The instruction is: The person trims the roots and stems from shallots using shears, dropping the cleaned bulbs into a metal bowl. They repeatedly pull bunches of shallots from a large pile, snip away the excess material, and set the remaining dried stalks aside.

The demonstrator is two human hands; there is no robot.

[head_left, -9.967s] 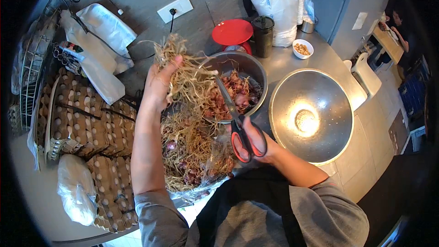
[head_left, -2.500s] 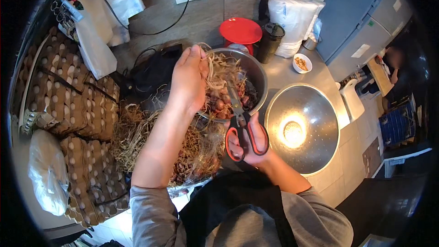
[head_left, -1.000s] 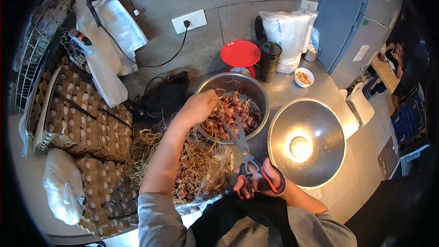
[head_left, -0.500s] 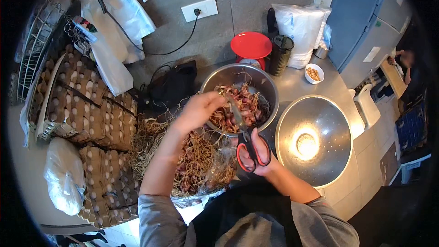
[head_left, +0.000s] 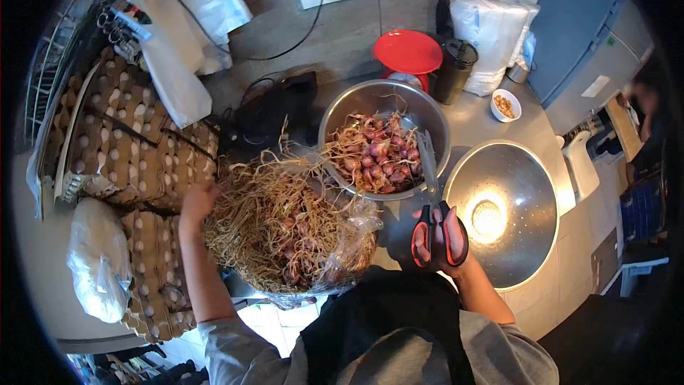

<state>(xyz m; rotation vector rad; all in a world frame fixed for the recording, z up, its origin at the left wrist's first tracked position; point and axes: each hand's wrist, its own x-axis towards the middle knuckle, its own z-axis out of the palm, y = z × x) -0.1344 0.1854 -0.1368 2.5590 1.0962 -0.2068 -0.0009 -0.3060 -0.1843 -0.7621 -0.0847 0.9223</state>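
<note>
My right hand point(head_left: 456, 269) has its fingers through the black and red handles of a pair of scissors point(head_left: 429, 175). The blades are nearly together and point up over the right rim of a steel bowl point(head_left: 439, 117). Inside that bowl lie purple-red shallots point(head_left: 377, 160) with some dry stems. My left hand point(head_left: 199, 201) is at the left edge of a big heap of dry stalks and roots point(head_left: 246, 228), beside the egg trays; its fingers are blurred. More shallots point(head_left: 296, 249) show among the stalks, with clear plastic point(head_left: 360, 232) at the heap's right side.
A large steel colander point(head_left: 516, 257) stands on the right. Behind are a red-topped scale point(head_left: 408, 51), a dark canister point(head_left: 458, 68), a white plastic pack point(head_left: 488, 36) and a small white bowl point(head_left: 505, 114). Stacked egg trays point(head_left: 135, 150) line the left. Another person point(head_left: 643, 110) is at far right.
My left hand has moved from over the steel bowl down and left to the stalk heap's far edge. The scissors have shifted right, away from the shallots, and their blades now point straighter up.
</note>
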